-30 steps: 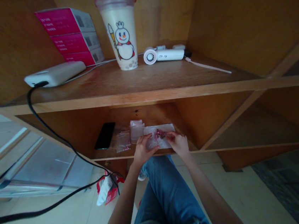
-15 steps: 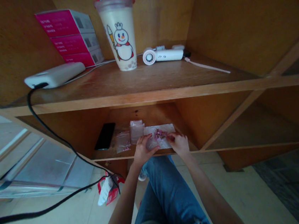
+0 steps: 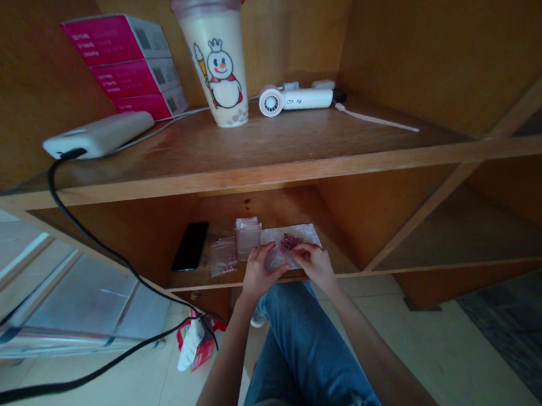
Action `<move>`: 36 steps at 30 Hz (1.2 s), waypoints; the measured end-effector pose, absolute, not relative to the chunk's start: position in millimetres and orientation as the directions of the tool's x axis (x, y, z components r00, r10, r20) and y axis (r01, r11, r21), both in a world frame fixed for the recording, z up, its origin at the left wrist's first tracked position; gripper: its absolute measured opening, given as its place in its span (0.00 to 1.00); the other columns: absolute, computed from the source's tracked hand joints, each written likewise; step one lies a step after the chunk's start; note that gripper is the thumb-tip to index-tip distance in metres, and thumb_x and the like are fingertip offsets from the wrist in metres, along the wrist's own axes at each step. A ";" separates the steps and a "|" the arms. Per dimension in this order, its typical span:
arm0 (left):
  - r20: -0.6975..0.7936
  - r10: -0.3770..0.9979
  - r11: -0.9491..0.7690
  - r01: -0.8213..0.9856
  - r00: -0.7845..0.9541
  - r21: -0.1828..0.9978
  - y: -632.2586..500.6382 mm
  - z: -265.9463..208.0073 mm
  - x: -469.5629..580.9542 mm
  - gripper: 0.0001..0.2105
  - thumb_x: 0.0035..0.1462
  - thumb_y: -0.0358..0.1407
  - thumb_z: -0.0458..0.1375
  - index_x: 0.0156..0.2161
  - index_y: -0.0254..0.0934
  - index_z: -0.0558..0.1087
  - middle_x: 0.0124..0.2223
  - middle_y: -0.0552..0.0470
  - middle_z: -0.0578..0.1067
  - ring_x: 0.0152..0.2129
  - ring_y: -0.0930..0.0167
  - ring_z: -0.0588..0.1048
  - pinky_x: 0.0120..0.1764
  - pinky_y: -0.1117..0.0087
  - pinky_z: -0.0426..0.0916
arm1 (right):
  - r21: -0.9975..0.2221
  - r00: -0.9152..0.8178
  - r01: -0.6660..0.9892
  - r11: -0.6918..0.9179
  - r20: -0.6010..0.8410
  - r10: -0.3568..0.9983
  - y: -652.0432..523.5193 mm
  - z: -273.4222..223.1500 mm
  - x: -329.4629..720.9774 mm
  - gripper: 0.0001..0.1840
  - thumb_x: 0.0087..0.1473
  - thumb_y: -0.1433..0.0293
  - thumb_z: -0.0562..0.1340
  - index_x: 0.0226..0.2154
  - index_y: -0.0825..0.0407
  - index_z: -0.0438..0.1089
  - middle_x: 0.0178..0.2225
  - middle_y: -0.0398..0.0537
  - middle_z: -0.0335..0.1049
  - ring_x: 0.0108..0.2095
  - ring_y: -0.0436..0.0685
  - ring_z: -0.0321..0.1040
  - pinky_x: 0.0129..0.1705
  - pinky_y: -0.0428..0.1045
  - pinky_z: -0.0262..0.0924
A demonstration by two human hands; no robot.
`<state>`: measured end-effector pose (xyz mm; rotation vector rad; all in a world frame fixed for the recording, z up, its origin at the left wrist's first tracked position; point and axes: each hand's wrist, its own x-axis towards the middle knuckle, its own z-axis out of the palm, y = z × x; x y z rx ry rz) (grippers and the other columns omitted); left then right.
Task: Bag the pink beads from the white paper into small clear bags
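On the lower shelf lies a white sheet [image 3: 310, 230] with a small heap of pink and dark red beads [image 3: 288, 241] on it. My left hand [image 3: 260, 271] rests at the sheet's left edge, thumb and fingers spread around the near left side of the heap. The fingertips of my right hand [image 3: 315, 263] are pinched together at the heap's right side; whatever they hold is too small to make out. Left of the sheet are a stack of clear plastic bags [image 3: 248, 237] and a clear zip bag [image 3: 222, 256] with a few pink beads inside.
A black phone [image 3: 191, 246] lies at the lower shelf's left. Above stand a milk tea cup [image 3: 220, 60], pink boxes [image 3: 125, 66], a white power bank [image 3: 99, 136] and a small white fan [image 3: 296, 100]. A black cable [image 3: 112, 255] hangs down at the left.
My right hand has moved left, from the sheet's right side in to the bead heap. My left hand has stayed in place.
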<state>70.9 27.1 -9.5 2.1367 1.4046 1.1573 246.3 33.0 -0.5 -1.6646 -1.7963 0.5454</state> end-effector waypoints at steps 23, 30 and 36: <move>0.447 0.875 -0.461 0.603 0.186 0.651 27.0 -9.1 70.5 0.26 0.45 0.44 0.62 0.50 0.39 0.63 0.45 0.47 0.70 0.44 0.65 0.67 0.47 0.60 0.63 | -0.501 0.024 0.858 0.108 0.250 0.968 37.5 1.3 240.7 0.08 0.51 0.64 0.57 0.34 0.46 0.70 0.31 0.42 0.73 0.33 0.53 0.67 0.38 0.48 0.51; 0.444 0.875 -0.462 0.599 0.191 0.653 27.3 -9.4 70.3 0.26 0.45 0.44 0.61 0.50 0.38 0.64 0.45 0.47 0.70 0.43 0.65 0.67 0.47 0.61 0.63 | -0.399 0.014 0.913 0.091 0.253 0.967 41.8 -1.6 236.8 0.09 0.52 0.63 0.57 0.35 0.45 0.71 0.33 0.44 0.72 0.37 0.55 0.65 0.41 0.50 0.49; 0.445 0.876 -0.460 0.597 0.186 0.657 26.9 -9.3 70.6 0.27 0.45 0.44 0.62 0.50 0.38 0.63 0.45 0.46 0.70 0.44 0.65 0.67 0.47 0.61 0.63 | -0.369 0.010 0.925 0.086 0.250 0.968 45.2 -3.1 235.5 0.09 0.52 0.63 0.57 0.34 0.45 0.71 0.32 0.46 0.72 0.37 0.57 0.65 0.41 0.51 0.49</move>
